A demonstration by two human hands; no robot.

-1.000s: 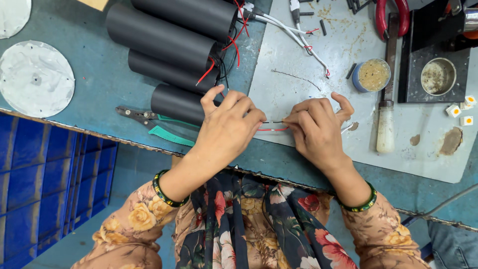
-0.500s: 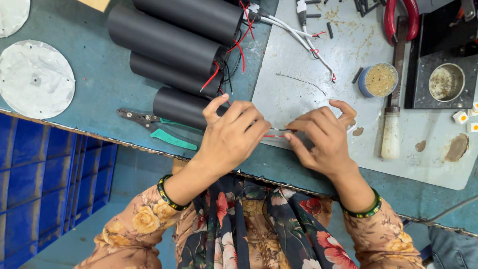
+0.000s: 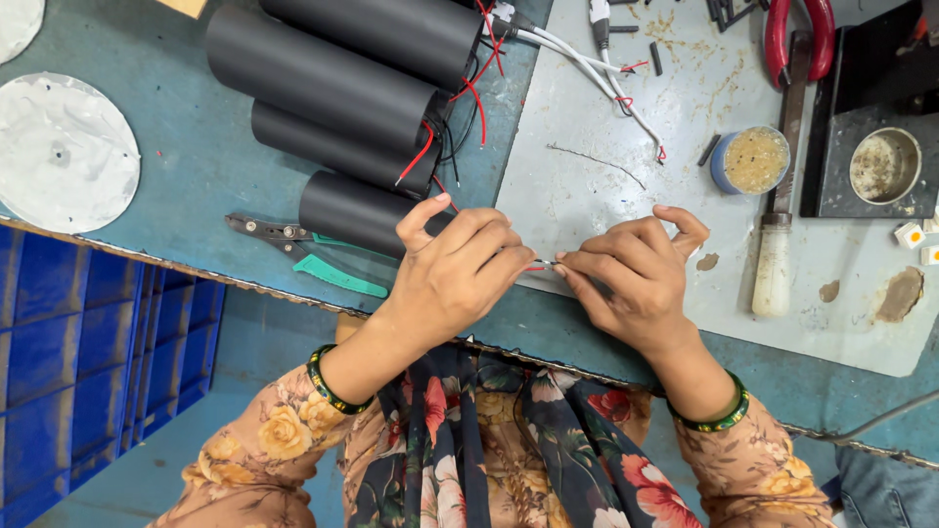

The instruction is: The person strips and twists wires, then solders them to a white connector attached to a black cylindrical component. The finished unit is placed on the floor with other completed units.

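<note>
My left hand [image 3: 455, 269] and my right hand [image 3: 631, 274] meet over the near edge of a grey metal sheet [image 3: 606, 196]. Between their fingertips runs a thin red wire [image 3: 538, 266] with a bare end; each hand pinches one side of it. The wire leads back under my left hand toward a black cylinder [image 3: 357, 210], the nearest of several black tubes [image 3: 323, 83] with red and black leads. Most of the wire is hidden by my fingers.
Green-handled pliers [image 3: 293, 244] lie left of my left hand. A small blue pot [image 3: 753, 159], a white-handled tool [image 3: 775, 264], red pliers [image 3: 797, 29] and a black stand with a metal cup [image 3: 883, 164] sit to the right. A round metal disc [image 3: 59, 152] and blue bins [image 3: 88, 342] are at left.
Both hands have stayed together on the wire, fingers shifting slightly as they work its end. The view has drifted a little; nothing else on the bench moved.
</note>
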